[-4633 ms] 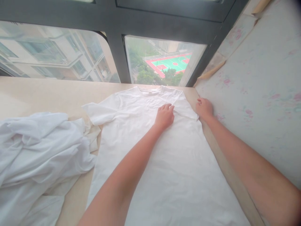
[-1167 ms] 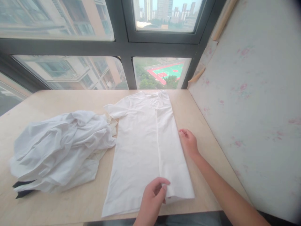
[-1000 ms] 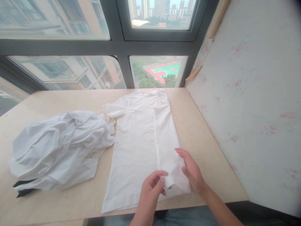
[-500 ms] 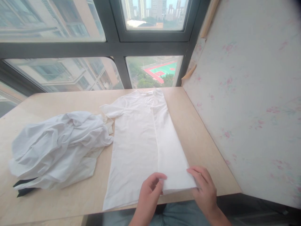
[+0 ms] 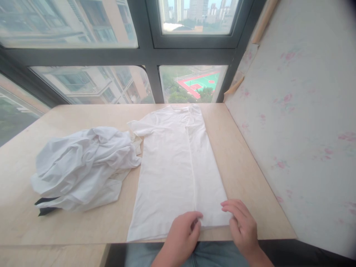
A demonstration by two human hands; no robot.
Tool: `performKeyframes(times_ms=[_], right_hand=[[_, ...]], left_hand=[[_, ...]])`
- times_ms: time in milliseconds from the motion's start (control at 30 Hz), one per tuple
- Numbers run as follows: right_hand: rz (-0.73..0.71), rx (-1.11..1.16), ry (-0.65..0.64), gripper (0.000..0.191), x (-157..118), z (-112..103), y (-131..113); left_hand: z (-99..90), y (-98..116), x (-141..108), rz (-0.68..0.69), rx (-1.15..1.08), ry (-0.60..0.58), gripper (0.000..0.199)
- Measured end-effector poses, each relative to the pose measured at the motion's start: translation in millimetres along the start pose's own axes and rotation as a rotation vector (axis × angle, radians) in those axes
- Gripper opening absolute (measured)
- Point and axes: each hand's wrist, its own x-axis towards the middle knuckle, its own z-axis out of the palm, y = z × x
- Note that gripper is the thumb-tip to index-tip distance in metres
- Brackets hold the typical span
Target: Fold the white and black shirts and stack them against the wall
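A white short-sleeved shirt (image 5: 167, 170) lies flat on the wooden surface, its collar toward the window. Its right side is folded inward, leaving a long straight edge down the front; only the left sleeve sticks out. At the hem, my left hand (image 5: 185, 230) has its thumb and forefinger curled around the inner folded edge. My right hand (image 5: 243, 224) rests by the lower right corner of the shirt, fingers parted from the thumb and fingertips at the outer fold.
A crumpled heap of white clothes (image 5: 86, 167) with a black strip (image 5: 47, 205) lies to the left on the pale wooden tabletop (image 5: 16, 222). Dark window frames (image 5: 83, 57) stand behind. A flowered wall (image 5: 306, 111) bounds the right side.
The view has swung slightly left, so everything sits further right. My right hand's fingers have loosened from the shirt's corner. My left hand stays at the inner folded edge of the hem.
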Motion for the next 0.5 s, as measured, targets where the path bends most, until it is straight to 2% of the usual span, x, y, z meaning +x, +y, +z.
performKeyframes(times_ms=[133,267,400,500], right_hand=[[0.025,-0.177,-0.006,0.028,35,26,14],[-0.063,-0.330,-0.094,0.031,81,55,32],[-0.128,-0.382,-0.166,0.036,131,80,50],[-0.100,-0.422,-0.185,0.040,172,100,68]], left_hand=[[-1.4,4,1,0.037,0.098,-0.047,0.034],[-8.8,8,2,0.146,0.158,-0.024,0.030],[-23.1,10,13,0.200,0.227,0.133,0.027],[-26.1,12,31,0.245,0.413,0.287,0.028]])
